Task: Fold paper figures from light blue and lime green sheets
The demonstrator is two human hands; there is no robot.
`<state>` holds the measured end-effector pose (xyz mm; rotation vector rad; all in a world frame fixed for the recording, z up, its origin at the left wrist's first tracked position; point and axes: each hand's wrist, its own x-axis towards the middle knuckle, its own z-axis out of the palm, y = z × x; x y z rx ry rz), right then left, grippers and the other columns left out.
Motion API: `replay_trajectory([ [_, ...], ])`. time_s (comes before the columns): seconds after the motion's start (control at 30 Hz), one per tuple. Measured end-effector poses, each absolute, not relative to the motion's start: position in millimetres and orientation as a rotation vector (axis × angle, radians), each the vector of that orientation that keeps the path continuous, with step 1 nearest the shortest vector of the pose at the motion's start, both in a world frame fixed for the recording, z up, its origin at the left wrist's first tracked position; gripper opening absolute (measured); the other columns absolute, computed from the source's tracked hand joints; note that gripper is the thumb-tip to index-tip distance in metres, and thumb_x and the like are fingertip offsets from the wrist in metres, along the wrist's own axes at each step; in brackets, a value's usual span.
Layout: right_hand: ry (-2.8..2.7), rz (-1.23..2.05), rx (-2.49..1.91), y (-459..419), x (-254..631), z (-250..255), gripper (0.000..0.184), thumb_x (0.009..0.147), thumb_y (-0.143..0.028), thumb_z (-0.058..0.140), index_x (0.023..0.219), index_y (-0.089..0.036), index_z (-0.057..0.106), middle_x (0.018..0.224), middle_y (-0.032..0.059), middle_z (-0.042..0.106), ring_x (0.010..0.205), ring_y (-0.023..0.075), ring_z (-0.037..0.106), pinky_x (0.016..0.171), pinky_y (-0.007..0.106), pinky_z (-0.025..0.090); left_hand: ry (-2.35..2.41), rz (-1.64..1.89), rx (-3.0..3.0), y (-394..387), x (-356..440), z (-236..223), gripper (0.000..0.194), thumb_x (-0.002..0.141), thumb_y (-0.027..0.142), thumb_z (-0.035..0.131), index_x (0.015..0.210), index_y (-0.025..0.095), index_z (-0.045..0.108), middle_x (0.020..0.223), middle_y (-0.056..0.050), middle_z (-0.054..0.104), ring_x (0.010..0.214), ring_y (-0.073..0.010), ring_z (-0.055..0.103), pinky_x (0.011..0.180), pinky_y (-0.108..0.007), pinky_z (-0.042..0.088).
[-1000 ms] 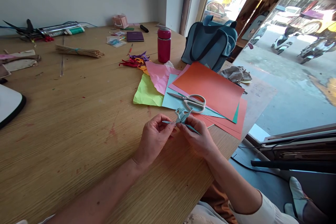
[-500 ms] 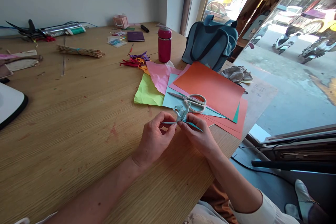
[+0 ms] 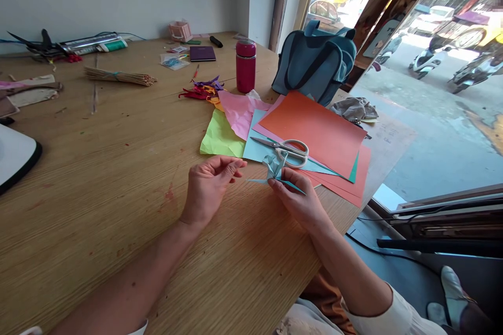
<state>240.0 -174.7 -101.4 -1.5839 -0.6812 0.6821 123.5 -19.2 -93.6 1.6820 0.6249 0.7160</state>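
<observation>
A small folded light-blue paper figure (image 3: 274, 171) with pointed wings is pinched in my right hand (image 3: 297, 201), just above the wooden table (image 3: 98, 167). My left hand (image 3: 210, 186) hovers a little to the left of it, fingers loosely curled and apart, holding nothing. White-handled scissors (image 3: 286, 149) lie just beyond the figure on a spread of coloured paper sheets (image 3: 314, 133).
A red flask (image 3: 245, 67) and a blue bag (image 3: 314, 65) stand behind the sheets. Folded paper scraps (image 3: 202, 91), a bundle of sticks (image 3: 118, 76), a purple notebook (image 3: 202, 54) and a grey cloth (image 3: 353, 110) lie on the table. The table edge is at the right.
My left hand has let go of the paper figure's left wing and drawn away to the left. My right hand still holds the figure.
</observation>
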Motion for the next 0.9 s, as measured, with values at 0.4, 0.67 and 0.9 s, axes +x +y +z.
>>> replay_trajectory([
  [0.4,-0.765,0.647,-1.607,-174,238,-100,0.024,0.082,-0.039,0.068,0.076,-0.018,0.058,0.071,-0.0016,0.048,0.065,0.0116,0.040,0.057,0.024,0.032,0.435,0.450,2.023,-32,121,-73,0.035,0.095,0.045,0.050,0.098,0.018,0.072,0.097,-0.006,0.075,0.087,-0.0186,0.068,0.073,-0.027,0.053],
  [0.67,-0.781,0.712,-1.550,-174,239,-100,0.029,0.080,-0.045,0.072,0.077,-0.018,0.062,0.071,-0.0017,0.053,0.063,0.0116,0.042,0.057,0.023,0.033,0.469,0.308,1.861,-39,123,-88,0.022,0.085,0.037,0.066,0.085,0.017,0.074,0.080,-0.003,0.074,0.069,-0.0155,0.065,0.061,-0.023,0.048],
  [0.9,-0.739,0.743,-1.521,-174,238,-99,0.028,0.077,-0.045,0.075,0.078,-0.018,0.065,0.069,-0.0020,0.054,0.062,0.0116,0.041,0.056,0.024,0.032,0.534,0.272,1.760,-39,126,-93,0.021,0.080,0.034,0.067,0.089,0.016,0.073,0.086,-0.006,0.075,0.075,-0.0175,0.067,0.067,-0.026,0.051],
])
